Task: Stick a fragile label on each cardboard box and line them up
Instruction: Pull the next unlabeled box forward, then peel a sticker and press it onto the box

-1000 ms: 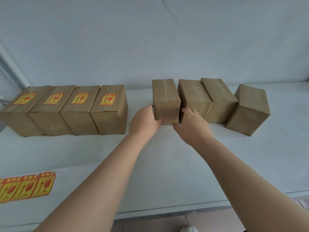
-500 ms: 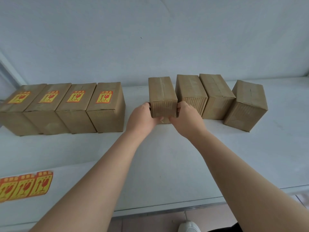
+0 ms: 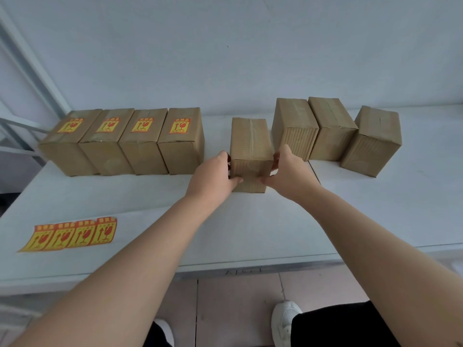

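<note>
Fetching step: left hand (image 3: 213, 175) and right hand (image 3: 288, 175) grasp the plain brown cardboard box (image 3: 250, 144) by its sides, near the labelled four-box row (image 3: 140, 146), off its right end. Next, probably: peel a label from the red-and-yellow sticker strip (image 3: 72, 235).

Single head-worn wide-angle view, forward and down, close over table (image 3: 250, 234) and boxes (image 3: 333, 131).
</note>
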